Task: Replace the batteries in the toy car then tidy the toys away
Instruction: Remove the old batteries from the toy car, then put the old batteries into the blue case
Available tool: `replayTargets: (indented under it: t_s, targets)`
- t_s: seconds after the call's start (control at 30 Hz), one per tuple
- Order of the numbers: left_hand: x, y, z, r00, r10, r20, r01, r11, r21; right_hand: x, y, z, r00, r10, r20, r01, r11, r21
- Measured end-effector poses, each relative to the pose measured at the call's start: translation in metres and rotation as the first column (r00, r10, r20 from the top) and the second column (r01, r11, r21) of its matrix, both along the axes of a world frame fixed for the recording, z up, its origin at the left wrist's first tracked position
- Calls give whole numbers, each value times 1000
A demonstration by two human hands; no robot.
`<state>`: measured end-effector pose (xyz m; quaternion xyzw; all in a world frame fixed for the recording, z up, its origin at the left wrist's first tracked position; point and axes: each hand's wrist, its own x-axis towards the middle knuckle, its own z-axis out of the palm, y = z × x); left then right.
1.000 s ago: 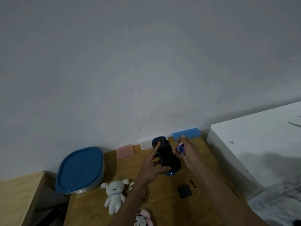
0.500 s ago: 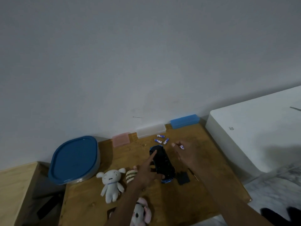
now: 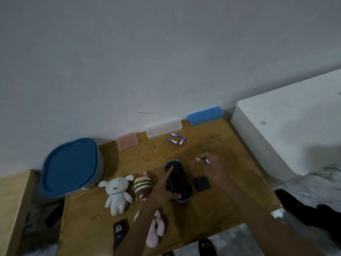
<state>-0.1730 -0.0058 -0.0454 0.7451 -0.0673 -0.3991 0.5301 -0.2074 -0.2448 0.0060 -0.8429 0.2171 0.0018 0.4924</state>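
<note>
Low wooden table (image 3: 212,215) doing all the work here, pushed up against a plain wall with everything spread out in easy reach. Big round clear tub with a blue lid (image 3: 70,165) parked at the back left corner, lid on, probably where the toys end up once the car's sorted. Three small plastic cases lined up along the wall: pink (image 3: 127,140), white (image 3: 163,128), blue (image 3: 205,115).

White plush bunny-ish toy (image 3: 116,193) lying flat near the middle, striped brown plush (image 3: 143,187) right beside it, pink plush (image 3: 156,230) half hidden under the left forearm. Not tidied yet, just shoved out of the way, looks like.

Black and blue toy car (image 3: 180,182) flipped belly-up on the table, presumably so the battery bay faces up. Left hand (image 3: 162,193) steadying it, thumb wrapped round the near end, index finger stretched out along the underside. Black battery cover (image 3: 201,183) lying just right of the car, off and waiting.

Right hand (image 3: 212,167) hovering just right of the car, pinching one small blue and white battery (image 3: 207,160) between curled fingers. Could be going in or coming out, can't tell which. Three more loose blue and white batteries (image 3: 176,139) sitting in a little cluster further back near the white case, well apart from the car.
</note>
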Motion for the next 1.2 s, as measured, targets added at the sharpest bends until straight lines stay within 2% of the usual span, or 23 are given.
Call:
replayTargets:
  t_s: [0.17, 0.23, 0.3, 0.37, 0.53, 0.67, 0.7, 0.8, 0.87, 0.93, 1.0, 1.07, 1.2]
  targets:
    - [-5, -10, 17, 984, -87, 153, 47, 968, 246, 5, -13, 9, 1000, -15, 14, 15, 1000, 3]
    - [-8, -21, 30, 924, -117, 363, -58, 898, 436, 11, -21, 12, 1000, -11, 12, 11, 1000, 8]
    - [-5, -36, 46, 840, -83, 536, -239, 830, 503, 18, -31, 18, 1000, 3, -20, -3, 1000, 7]
    - [5, -56, 61, 812, 15, 583, -321, 847, 424, 28, -44, 23, 1000, 3, -17, -3, 999, -32]
    - [57, -125, 68, 743, 93, 662, -317, 921, 227, 63, -83, 17, 998, -62, -33, 56, 986, -158]
    - [96, -181, 59, 792, 162, 588, -305, 940, 151, 98, -115, 6, 994, -107, -7, 106, 988, -116]
    - [105, -193, 54, 796, 178, 578, -307, 942, 134, 110, -124, -7, 992, -122, 8, 122, 984, -126]
    - [132, -221, 27, 789, 216, 575, -352, 927, 133, 149, -166, -92, 985, -137, -108, 105, 960, -258]
    - [146, -234, 6, 770, 258, 584, -397, 910, 122, 163, -181, -110, 974, -185, -128, 149, 956, -253]
    - [158, -243, -10, 738, 311, 599, -443, 893, 82, 169, -176, -85, 965, -247, -93, 222, 950, -218]
    - [167, -252, -25, 714, 343, 611, -476, 877, 63, 174, -179, -81, 969, -245, -11, 239, 952, -193]
    - [175, -258, -34, 713, 364, 600, -505, 860, 78, 178, -181, -89, 980, -197, -29, 195, 978, -69]
    - [181, -264, -44, 680, 407, 609, -559, 826, 72, 184, -178, -103, 971, -238, -38, 238, 971, -12]
